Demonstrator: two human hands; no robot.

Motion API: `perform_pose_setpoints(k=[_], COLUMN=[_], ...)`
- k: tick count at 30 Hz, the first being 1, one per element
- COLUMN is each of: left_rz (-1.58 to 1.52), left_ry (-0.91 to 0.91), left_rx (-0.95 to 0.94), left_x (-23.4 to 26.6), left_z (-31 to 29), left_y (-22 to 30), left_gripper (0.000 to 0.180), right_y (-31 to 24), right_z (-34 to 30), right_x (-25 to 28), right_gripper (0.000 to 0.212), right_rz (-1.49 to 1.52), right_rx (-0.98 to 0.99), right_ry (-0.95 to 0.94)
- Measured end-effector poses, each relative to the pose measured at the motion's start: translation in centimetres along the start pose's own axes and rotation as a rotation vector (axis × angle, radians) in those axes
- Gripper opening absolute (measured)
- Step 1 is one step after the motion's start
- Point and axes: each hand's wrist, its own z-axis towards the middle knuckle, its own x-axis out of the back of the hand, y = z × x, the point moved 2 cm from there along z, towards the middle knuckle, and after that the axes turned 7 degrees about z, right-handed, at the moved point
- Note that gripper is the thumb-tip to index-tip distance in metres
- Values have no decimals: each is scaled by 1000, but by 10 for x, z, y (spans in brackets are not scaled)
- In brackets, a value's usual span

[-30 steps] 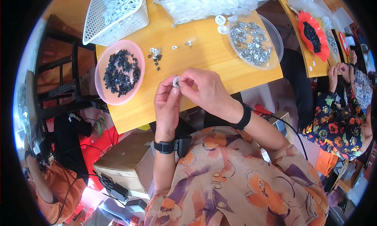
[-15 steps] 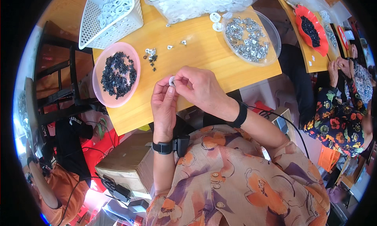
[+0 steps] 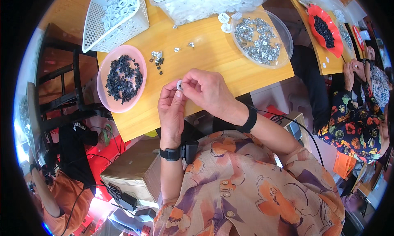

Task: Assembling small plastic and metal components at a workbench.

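My left hand (image 3: pixel 171 109) pinches a small round white plastic piece (image 3: pixel 179 85) between thumb and fingers, above the table's near edge. My right hand (image 3: pixel 209 90) meets it there, its thumb and forefinger closed against the same piece; whether a smaller part is between them is hidden. Left of my hands is a pink bowl (image 3: pixel 101 88) with many small black parts (image 3: pixel 123 78). A few metal parts (image 3: pixel 156 54) and black parts (image 3: pixel 160 67) lie loose beyond my left hand. At the far right a clear round tray (image 3: pixel 289 47) holds many shiny metal parts (image 3: pixel 260 39).
A white perforated basket (image 3: pixel 92 35) and a clear bin (image 3: pixel 176 15) of white rings stand at the back. Two white discs (image 3: pixel 224 22) lie beside the tray. A cardboard box (image 3: pixel 131 162) is below left. Other people sit at both sides; one has hands near a red dish (image 3: pixel 339 50).
Almost nothing differs: both hands stay on the white piece in the same pose, and the whole view has shifted very slightly.
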Motion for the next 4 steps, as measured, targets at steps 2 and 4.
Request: perform_pose_setpoints(k=[2, 4], left_rz=[2, 39], left_ry=[-2, -14], left_rx=[-4, -33], left_x=[0, 0], left_z=[0, 0], left_y=[0, 1], left_gripper=[22, 23], right_y=[1, 2], right_z=[0, 0], right_x=[-1, -1], right_gripper=[12, 12], right_rz=[17, 43], right_rx=[-27, -75], right_ry=[-7, -21])
